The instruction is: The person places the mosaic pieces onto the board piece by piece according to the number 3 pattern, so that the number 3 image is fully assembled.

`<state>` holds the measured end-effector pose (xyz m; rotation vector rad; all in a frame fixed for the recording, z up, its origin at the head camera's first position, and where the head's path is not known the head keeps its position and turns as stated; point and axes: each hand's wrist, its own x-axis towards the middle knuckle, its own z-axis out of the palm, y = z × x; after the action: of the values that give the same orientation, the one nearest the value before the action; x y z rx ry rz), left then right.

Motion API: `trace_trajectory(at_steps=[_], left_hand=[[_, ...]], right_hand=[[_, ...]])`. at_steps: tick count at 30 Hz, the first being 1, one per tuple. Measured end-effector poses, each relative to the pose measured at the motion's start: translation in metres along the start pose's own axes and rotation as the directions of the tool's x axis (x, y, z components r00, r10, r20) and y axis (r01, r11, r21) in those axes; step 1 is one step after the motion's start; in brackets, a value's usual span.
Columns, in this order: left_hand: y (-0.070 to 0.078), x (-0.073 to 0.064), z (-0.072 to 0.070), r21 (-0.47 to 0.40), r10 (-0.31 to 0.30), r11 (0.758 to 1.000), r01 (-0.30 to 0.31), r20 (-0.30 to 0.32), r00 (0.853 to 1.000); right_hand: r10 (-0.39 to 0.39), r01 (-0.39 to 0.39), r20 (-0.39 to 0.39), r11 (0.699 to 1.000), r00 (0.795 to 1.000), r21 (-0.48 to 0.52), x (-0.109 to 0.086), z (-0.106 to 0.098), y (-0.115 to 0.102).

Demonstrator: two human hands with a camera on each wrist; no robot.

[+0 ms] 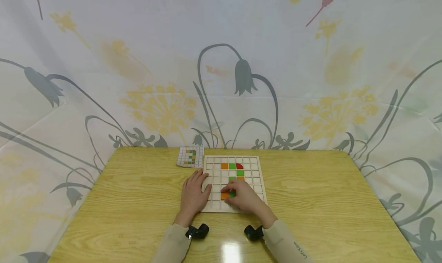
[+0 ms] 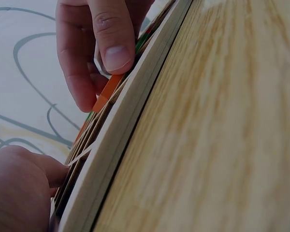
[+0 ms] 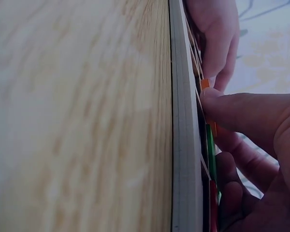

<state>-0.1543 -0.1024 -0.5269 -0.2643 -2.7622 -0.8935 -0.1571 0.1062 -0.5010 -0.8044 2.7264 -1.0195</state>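
A pale wooden grid board (image 1: 254, 173) lies on the table. My left hand (image 1: 195, 194) rests along its left edge, fingers extended and thumb on the board. Over the lower rows, my right hand (image 1: 243, 197) pinches an orange square tile (image 1: 224, 196) between thumb and finger. In the left wrist view this orange tile (image 2: 105, 95) sits tilted at the grid's surface under the fingertips. A green tile (image 3: 210, 150) and a red tile (image 3: 213, 205) follow it along the row in the right wrist view. Farther up the board are an orange tile (image 1: 225, 166), green tiles and a red rounded tile (image 1: 239, 166).
A pattern card (image 1: 182, 155) with a coloured grid lies beyond the board's upper left corner. The wood-grain table (image 1: 310, 194) extends to both sides. Behind it hangs a flower-printed cloth (image 1: 221, 113). Black wrist cameras sit at both cuffs.
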Motion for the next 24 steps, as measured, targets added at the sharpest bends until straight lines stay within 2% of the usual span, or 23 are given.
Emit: trace_trajectory(at_steps=[8,24], left_hand=[[-0.0004,-0.0001,0.0,0.014,0.004,1.0,-0.005,0.003,1.0],[0.0013,-0.0004,-0.0011,0.003,0.005,1.0,-0.005,0.002,1.0]], right_hand=[[0.032,-0.032,0.003,0.998,0.999,0.052,-0.0008,0.0007,0.0005],[0.05,-0.049,-0.001,0.996,0.999,0.072,-0.0004,0.0011,0.0014]])
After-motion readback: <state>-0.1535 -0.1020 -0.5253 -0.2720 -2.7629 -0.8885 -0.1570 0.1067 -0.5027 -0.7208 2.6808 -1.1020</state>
